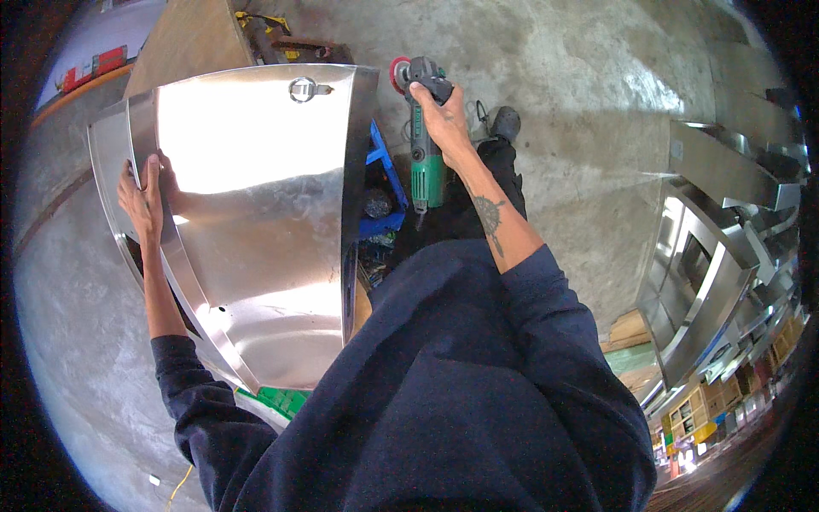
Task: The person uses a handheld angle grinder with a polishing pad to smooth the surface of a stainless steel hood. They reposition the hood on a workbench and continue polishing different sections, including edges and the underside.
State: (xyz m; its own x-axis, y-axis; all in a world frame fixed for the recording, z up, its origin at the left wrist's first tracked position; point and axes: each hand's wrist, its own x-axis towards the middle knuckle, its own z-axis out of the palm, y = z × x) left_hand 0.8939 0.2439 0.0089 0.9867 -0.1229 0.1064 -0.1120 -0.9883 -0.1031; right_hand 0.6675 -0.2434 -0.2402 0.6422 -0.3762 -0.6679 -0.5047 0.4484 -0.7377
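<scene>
Green-black angle grinder (419,141), 1 red disc (397,75), in right hand (445,119).

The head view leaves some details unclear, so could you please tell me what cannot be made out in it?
All in the head view:
Right hand: most fingers are hidden behind its own back and the grinder.
Left hand: its back hides the palm, so its grip on the steel piece is uncertain.
Blue frame: partly covered by the steel piece.
Boxes at lower right: contents too small, blurred near the rim.
</scene>
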